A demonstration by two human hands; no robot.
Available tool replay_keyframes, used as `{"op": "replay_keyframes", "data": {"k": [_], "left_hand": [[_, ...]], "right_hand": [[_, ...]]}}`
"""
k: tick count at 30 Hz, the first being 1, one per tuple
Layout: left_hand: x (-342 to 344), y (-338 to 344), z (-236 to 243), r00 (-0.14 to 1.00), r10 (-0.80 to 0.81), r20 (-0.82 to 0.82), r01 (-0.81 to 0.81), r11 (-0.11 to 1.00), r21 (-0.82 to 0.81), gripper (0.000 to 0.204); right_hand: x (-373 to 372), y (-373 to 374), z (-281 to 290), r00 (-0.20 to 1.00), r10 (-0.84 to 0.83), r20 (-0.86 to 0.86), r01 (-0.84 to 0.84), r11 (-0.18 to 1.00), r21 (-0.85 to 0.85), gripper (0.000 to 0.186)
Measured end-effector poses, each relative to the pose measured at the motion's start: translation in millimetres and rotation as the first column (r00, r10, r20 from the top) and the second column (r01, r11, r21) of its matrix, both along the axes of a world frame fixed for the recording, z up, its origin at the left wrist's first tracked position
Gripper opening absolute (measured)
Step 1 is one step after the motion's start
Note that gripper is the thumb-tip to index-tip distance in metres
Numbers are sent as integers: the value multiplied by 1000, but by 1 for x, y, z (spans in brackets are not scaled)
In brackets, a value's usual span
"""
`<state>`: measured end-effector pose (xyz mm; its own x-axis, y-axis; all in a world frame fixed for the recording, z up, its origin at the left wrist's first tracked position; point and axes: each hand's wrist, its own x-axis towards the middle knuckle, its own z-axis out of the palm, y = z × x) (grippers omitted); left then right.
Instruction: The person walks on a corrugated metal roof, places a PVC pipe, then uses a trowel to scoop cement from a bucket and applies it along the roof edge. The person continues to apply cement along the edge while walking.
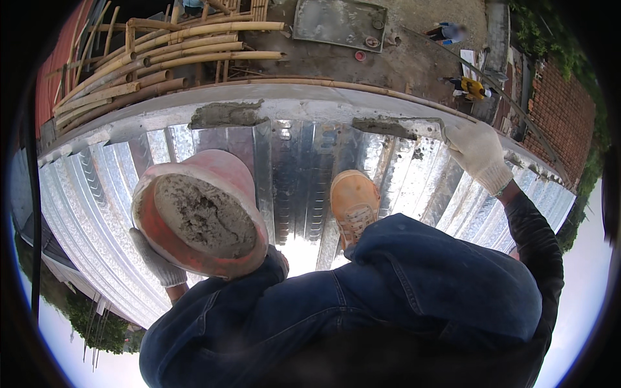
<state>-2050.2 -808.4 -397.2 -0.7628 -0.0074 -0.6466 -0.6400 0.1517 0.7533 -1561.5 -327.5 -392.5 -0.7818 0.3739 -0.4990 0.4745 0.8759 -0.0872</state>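
My right hand [477, 155], in a pale knit glove, is closed around a trowel [431, 120]; its handle is hidden in the fist. The trowel's blade lies along the concrete ledge [310, 107], at a strip of wet grey mortar [385, 127]. Another mortar patch [226, 114] sits further left on the same ledge. On the left, a worn reddish bucket [223, 169], tilted toward me, contains grey mortar [204, 216]. My left hand [157, 260], also gloved, grips the bucket's lower left side, with its fingertips hidden behind it.
Shiny corrugated metal sheeting [294, 187] spreads beneath me, and my tan shoe [355, 204] rests on it. Beyond the ledge is a drop to the ground, with bamboo poles [194, 48], a mixing trough [339, 22] and two people, one in yellow [474, 88]. A brick-coloured roof [561, 107] lies right.
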Motion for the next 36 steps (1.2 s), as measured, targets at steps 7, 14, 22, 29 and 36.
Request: {"op": "replay_keyframes", "data": {"k": [7,14,22,29,36], "left_hand": [[-6,-16,-5,999,-28,-27,29,999,33,78],[4,9,4,1000,-5,12,4,998,67,79],[-2,-8,-6,998,-66,2,65,991,117,79],[11,6,12,988,-146,-42,152,972,179,67],[43,28,56,960,-141,-244,138,990,-26,34]], "right_hand": [[29,-10,1,996,-45,78,50,996,-71,17],[52,-2,-3,993,-116,-10,116,991,66,14],[62,-11,1,1000,-24,-9,24,998,61,14],[-6,-18,30,947,-147,-286,155,988,6,19],[-167,-86,136,975,10,-220,-93,923,-374,25]]}}
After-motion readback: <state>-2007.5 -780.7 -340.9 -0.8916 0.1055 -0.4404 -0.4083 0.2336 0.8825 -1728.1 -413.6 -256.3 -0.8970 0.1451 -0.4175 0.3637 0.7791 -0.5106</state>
